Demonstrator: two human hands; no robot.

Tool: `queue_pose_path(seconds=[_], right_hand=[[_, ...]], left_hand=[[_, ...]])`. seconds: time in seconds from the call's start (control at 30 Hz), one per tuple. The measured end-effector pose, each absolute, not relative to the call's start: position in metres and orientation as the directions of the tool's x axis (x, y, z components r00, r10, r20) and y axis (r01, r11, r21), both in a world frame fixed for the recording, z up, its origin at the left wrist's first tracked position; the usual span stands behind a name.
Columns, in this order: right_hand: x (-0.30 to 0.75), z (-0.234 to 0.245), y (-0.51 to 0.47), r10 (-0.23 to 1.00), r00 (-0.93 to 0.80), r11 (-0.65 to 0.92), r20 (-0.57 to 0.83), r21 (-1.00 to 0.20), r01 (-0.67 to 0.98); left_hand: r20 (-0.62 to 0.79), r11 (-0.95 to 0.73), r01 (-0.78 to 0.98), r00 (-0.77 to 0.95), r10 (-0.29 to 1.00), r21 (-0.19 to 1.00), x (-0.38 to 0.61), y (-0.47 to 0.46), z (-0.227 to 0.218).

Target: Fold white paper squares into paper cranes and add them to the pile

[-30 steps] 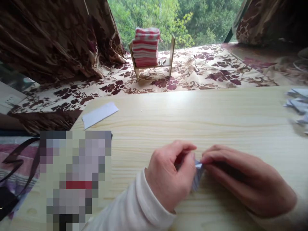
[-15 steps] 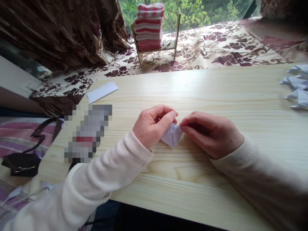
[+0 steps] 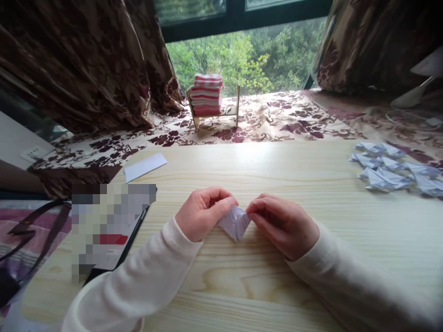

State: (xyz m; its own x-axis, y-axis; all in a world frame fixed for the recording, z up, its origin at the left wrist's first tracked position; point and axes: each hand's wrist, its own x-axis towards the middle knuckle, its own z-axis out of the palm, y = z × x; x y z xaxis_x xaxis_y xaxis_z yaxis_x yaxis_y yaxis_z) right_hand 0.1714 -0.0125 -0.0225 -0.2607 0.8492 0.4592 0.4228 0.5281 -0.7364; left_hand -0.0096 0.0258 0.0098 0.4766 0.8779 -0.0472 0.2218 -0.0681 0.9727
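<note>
Between my hands, just over the wooden table [image 3: 221, 286], is a small piece of folded white paper [image 3: 236, 225] with faint marks on it and a point facing me. My left hand [image 3: 204, 213] is closed on its upper left part, thumb on top and fingers curled behind. At the right corner, my right hand [image 3: 285, 225] pinches the paper between thumb and fingertips. The fingers partly cover the paper's far edge.
Several folded white paper pieces [image 3: 384, 177] lie at the right of the table. A white paper strip [image 3: 145, 167] is at the far left, with a partly blurred tablet-like object [image 3: 117, 253] nearer. Behind stands a small rack with folded red-and-white cloths [image 3: 206, 96].
The view has tilted up and turned right, so more of the window and the folded paper pieces show. Both hands keep their hold on the paper with little change.
</note>
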Motion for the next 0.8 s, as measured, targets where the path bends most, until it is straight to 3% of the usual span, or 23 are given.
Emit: queue_pose_path(seconds=[0.2, 0.5, 0.8], right_hand=[[0.17, -0.021, -0.011, 0.76, -0.246, 0.637, 0.602, -0.614, 0.466], [0.176, -0.008, -0.009, 0.667, -0.271, 0.688, 0.694, -0.434, 0.581], [0.179, -0.006, -0.01, 0.672, -0.295, 0.689, 0.679, -0.426, 0.586]], left_hand=[[-0.006, -0.147, 0.281, 0.481, 0.877, 0.948, -0.008, 0.017, 0.018], [0.368, -0.506, 0.283, 0.423, 0.828, 0.815, 0.001, 0.009, 0.021], [0.356, -0.475, 0.28, 0.385, 0.851, 0.834, 0.005, 0.008, 0.019]])
